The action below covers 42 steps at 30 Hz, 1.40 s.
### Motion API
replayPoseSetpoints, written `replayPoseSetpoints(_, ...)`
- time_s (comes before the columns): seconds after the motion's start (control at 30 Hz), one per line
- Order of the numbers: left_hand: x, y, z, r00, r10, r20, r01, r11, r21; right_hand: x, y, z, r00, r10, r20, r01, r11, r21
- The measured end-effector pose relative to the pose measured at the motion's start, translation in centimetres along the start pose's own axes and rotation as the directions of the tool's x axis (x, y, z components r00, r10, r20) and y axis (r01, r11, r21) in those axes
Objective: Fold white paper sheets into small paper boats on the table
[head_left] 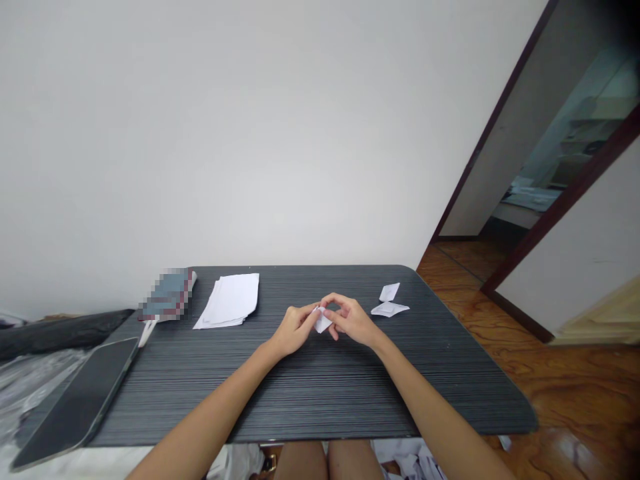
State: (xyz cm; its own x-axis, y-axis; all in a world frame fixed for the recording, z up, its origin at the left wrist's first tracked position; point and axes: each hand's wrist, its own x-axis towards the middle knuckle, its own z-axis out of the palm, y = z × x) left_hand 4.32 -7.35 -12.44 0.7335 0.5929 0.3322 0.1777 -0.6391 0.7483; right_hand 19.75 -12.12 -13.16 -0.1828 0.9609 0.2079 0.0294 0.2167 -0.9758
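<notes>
Above the middle of the dark table, a small folded white paper (321, 323) is pinched between both hands. My left hand (295, 328) is closed on its left edge, thumb and fingers together at the top. From the other side, my right hand (350, 320) grips it between thumb and index finger, the other fingers curled. Part of the paper is hidden behind the fingers. To the right of my right hand lie two folded paper pieces, an upper one (389, 293) and a wider lower one (390, 309), close together.
A stack of white paper sheets (229, 300) lies at the back left of the dark table (310, 407). Beside it is a blurred-out book-like object (170, 295) with a white strap. A dark tablet-like slab (80, 400) lies at the left edge. A wall stands behind.
</notes>
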Motion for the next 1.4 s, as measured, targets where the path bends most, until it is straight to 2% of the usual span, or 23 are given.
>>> replayPoseSetpoints(0.23, 0.0, -0.4, 0.3, 0.998, -0.035, -0.057, 0.03, 0.995, -0.093, 0.0, -0.2, 0.1, 0.995, -0.073, -0.07, 0.072, 0.997, -0.01)
replayPoseSetpoints(0.47, 0.1, -0.9, 0.7, 0.989, -0.085, -0.119, 0.067, 0.987, -0.144, 0.0, -0.1, 0.5, 0.978, -0.068, -0.198, 0.057, 0.996, -0.063)
replayPoseSetpoints(0.63, 0.2, -0.9, 1.0, 0.98, -0.138, -0.141, 0.098, 0.961, -0.257, 0.0, 0.0, 0.6, 0.966, -0.073, -0.249, 0.047, 0.993, -0.11)
replayPoseSetpoints(0.77, 0.3, -0.7, 0.7, 0.968, -0.172, -0.181, 0.122, 0.958, -0.258, -0.1, -0.1, 0.6, 0.969, -0.084, -0.231, 0.044, 0.984, -0.172)
replayPoseSetpoints(0.93, 0.4, -0.5, 0.1, 0.974, -0.124, -0.191, 0.087, 0.978, -0.189, -0.4, -0.7, 0.4, 0.961, -0.245, -0.13, 0.188, 0.919, -0.347)
replayPoseSetpoints(1.07, 0.5, -0.4, -0.8, 0.992, -0.035, -0.123, 0.023, 0.995, -0.098, -0.7, -1.2, -0.3, 0.945, -0.327, -0.028, 0.27, 0.823, -0.501)
replayPoseSetpoints(1.17, 0.4, -0.4, -1.7, 0.999, 0.017, 0.045, -0.018, 0.999, 0.031, -1.0, -1.3, -1.1, 0.948, -0.317, 0.007, 0.256, 0.752, -0.607)
replayPoseSetpoints(1.27, 0.3, -0.4, -2.3, 0.983, 0.017, 0.182, -0.035, 0.995, 0.097, -1.3, -1.3, -1.6, 0.959, -0.283, 0.014, 0.225, 0.729, -0.646)
replayPoseSetpoints(1.4, 0.2, -0.6, -2.5, 0.969, 0.077, 0.237, -0.098, 0.992, 0.078, -1.5, -1.3, -1.9, 0.963, -0.27, 0.027, 0.221, 0.724, -0.653)
